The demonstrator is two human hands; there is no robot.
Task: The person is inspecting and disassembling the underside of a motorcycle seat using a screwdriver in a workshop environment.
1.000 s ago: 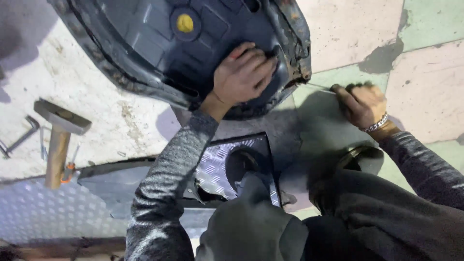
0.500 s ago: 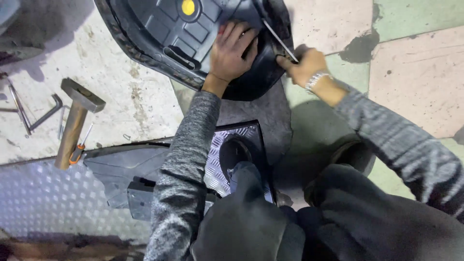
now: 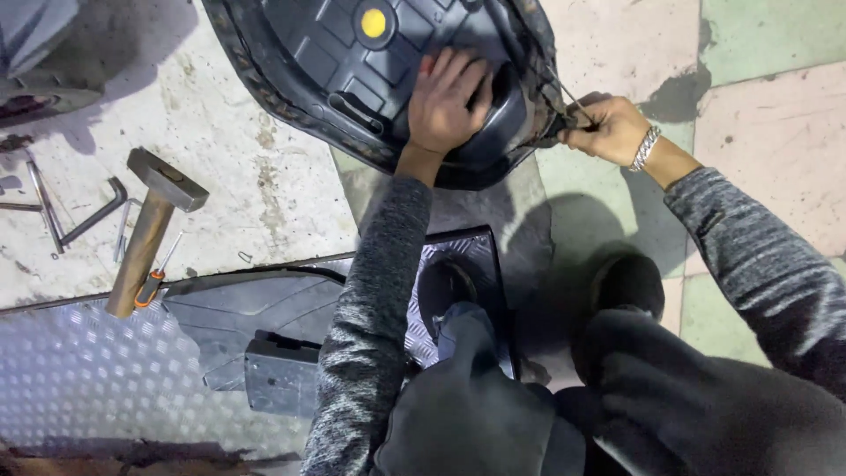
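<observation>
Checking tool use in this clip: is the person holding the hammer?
No: the hammer lies on the floor, while the left hand presses the black moulded panel and the right hand grips its edge.

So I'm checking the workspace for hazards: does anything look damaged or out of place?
Yes: the black seat base's fabric edge looks frayed near the right hand. A hammer and small screwdriver lie loose on the floor.

The left hand (image 3: 445, 101) lies flat on the seat pan (image 3: 352, 79); the right hand (image 3: 608, 126) grips its edge, just right. The hammer (image 3: 150, 234) and screwdriver (image 3: 154, 280) lie well left on the floor (image 3: 229, 176).
</observation>
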